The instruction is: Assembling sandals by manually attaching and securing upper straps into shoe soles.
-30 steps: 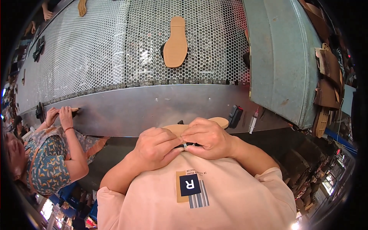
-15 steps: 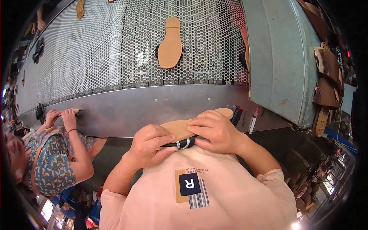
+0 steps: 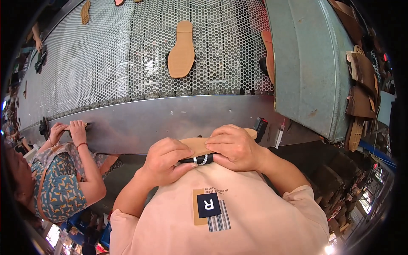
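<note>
Both my hands are closed on one sandal with a tan sole point(image 3: 196, 145), in front of my body at the near edge of the metal ledge. My left hand point(image 3: 168, 160) pinches its left end, fingers on top of the sole and thumb below. My right hand point(image 3: 233, 148) grips the middle in the same way, and the sole's narrow end sticks out beyond it to the right. Between my thumbs shows a black strap point(image 3: 206, 159) with a silvery, sparkling ornament. My fingers hide part of the sole and strap.
Beyond the metal ledge point(image 3: 144, 114), a mesh conveyor point(image 3: 114, 63) carries a tan-soled sandal point(image 3: 181, 55). Another sandal point(image 3: 268, 53) lies beside the grey metal housing point(image 3: 304, 63). A black object point(image 3: 260, 126) and a syringe point(image 3: 279, 135) are right of my hands. A co-worker point(image 3: 63, 182) handles a piece at left.
The sandals on the conveyor have shifted slightly left, and more of the one by the housing shows. The held sandal's right end has dipped a little; both hands keep their grip.
</note>
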Motion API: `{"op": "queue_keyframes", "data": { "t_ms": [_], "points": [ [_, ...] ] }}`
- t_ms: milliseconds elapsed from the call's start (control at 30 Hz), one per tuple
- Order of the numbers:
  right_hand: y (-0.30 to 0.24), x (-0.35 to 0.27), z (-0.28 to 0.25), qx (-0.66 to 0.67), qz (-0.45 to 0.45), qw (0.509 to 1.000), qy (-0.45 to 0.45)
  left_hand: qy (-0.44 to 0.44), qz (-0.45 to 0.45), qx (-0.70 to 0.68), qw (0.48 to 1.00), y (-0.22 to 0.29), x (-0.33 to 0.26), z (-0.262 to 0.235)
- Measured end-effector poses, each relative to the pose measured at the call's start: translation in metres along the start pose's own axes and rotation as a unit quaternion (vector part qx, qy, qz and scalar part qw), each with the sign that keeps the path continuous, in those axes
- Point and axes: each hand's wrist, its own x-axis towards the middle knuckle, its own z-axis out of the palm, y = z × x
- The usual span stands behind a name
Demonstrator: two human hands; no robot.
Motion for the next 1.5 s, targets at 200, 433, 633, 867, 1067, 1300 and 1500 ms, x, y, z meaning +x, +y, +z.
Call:
{"op": "queue_keyframes", "data": {
  "t_ms": [200,433,633,867,1067,1300,1500],
  "points": [
    [0.01,-0.001,0.0,0.025,0.015,1.0,0.004,0.005,-0.028,-0.008,1.0,-0.007,0.002,0.008],
    [0.02,-0.004,-0.008,0.086,0.129,0.988,-0.012,-0.056,-0.15,-0.058,0.985,-0.021,0.007,0.004],
    [0.043,0.002,-0.02,0.267,0.407,0.873,-0.029,0.075,-0.413,-0.325,0.847,-0.053,0.016,0.02],
    [0.062,-0.016,-0.019,0.34,0.438,0.83,-0.068,0.093,-0.411,-0.372,0.827,-0.054,0.015,0.033],
    [0.068,-0.008,-0.035,0.435,0.477,0.76,-0.074,0.123,-0.44,-0.413,0.788,-0.068,0.007,0.045],
    [0.083,-0.024,-0.031,0.521,0.498,0.692,-0.034,0.148,-0.448,-0.448,0.759,-0.072,0.007,0.059],
    [0.085,-0.029,-0.033,0.479,0.48,0.732,-0.065,0.148,-0.443,-0.443,0.765,-0.069,0.01,0.063]
  ]
}}
